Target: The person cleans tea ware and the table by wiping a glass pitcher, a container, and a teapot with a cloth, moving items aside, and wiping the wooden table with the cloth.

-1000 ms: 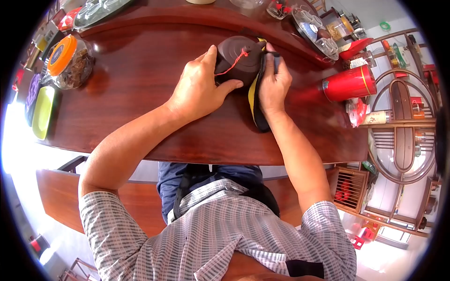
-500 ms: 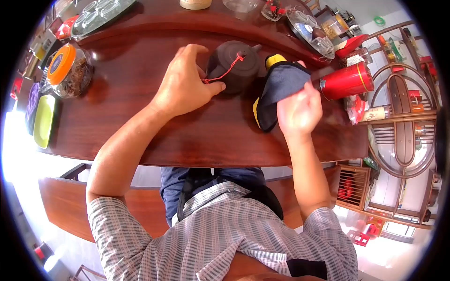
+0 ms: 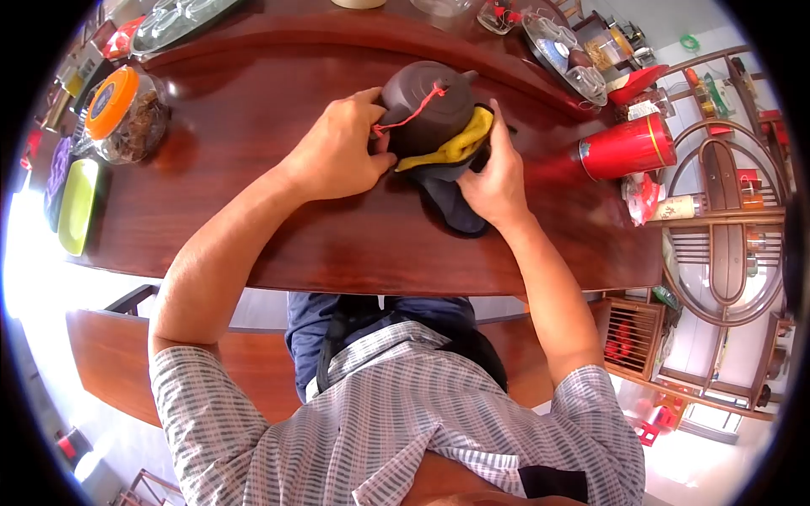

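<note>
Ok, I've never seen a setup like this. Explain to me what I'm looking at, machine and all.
There is no machine here, just a person with two bare hands. The one camera is worn on their head and looks forward and down, so you see their own arms and shirt from above; the view is curved, with dark corners.

The left hand is at the handle side of a dark teapot with a red string on it. The right hand presses a black-and-yellow cloth against the pot.

Around them on the reddish-brown table are an orange-lidded jar, a long green dish and a red canister lying at the other side.
</note>
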Demonstrator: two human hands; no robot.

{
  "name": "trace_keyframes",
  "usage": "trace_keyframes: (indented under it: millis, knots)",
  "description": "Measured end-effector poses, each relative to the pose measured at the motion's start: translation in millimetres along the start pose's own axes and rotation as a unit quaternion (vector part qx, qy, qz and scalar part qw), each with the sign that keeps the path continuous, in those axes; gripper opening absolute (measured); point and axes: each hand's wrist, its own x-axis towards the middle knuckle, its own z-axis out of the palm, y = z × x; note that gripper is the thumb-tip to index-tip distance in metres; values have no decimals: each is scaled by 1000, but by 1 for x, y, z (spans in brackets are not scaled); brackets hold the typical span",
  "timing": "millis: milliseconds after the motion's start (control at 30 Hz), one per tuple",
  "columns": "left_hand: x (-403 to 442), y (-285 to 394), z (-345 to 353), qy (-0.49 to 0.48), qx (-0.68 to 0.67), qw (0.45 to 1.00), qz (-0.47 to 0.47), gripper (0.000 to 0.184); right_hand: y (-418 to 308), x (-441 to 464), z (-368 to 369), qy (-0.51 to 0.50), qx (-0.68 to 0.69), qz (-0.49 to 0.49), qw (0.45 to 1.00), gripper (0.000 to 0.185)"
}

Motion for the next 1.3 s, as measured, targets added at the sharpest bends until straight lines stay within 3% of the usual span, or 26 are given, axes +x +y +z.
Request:
trace_keyframes:
  millis: [67, 200, 333, 433, 567, 667, 733, 767, 867, 1000, 1100, 1200, 1300]
  knots:
    - [1, -5, 9, 9, 3, 999, 46, 16, -5, 5, 14, 23, -44, -23, 998, 115]
    - [-2, -14, 26, 52, -3, 995, 79, 13, -26, 23, 32, 68, 51, 68, 994, 110]
    - [-3, -9, 24, 46, -3, 997, 57, 13, -22, 22, 34, 59, 34, 32, 997, 80]
    - [-5, -6, 22, 39, 5, 998, 41, 15, -15, 24, 23, 46, 27, 7, 999, 43]
    - [-7, -4, 21, 33, 7, 999, 34, 19, 2, 23, 16, 67, 156, 34, 985, 29]
    - [-6, -2, 21, 31, 3, 999, 25, 22, 4, 21, 18, 50, 169, 69, 982, 40]
    - [-4, -9, 28, 48, 25, 998, 41, 18, -4, 22, 25, 67, 43, 11, 997, 45]
    - [-3, -11, 30, 58, 36, 996, 49, 16, -9, 24, 25, 46, 61, -3, 997, 68]
    - [-5, -2, 24, 31, 31, 999, 12, 27, -26, 27, 28, 50, 19, 9, 999, 76]
    - [-6, 2, 22, 35, 21, 999, 26, 28, -21, 28, 27, 51, 11, -21, 998, 97]
    - [-6, 4, 23, 35, 24, 999, 20, 29, -12, 29, 20, 18, 46, -10, 999, 83]
    - [-5, 3, 21, 35, 30, 999, 8, 29, 2, 31, 11, 30, 17, -57, 998, 61]
    - [-5, 4, 20, 36, 28, 999, -8, 27, 12, 29, 1, -16, 43, -37, 998, 61]
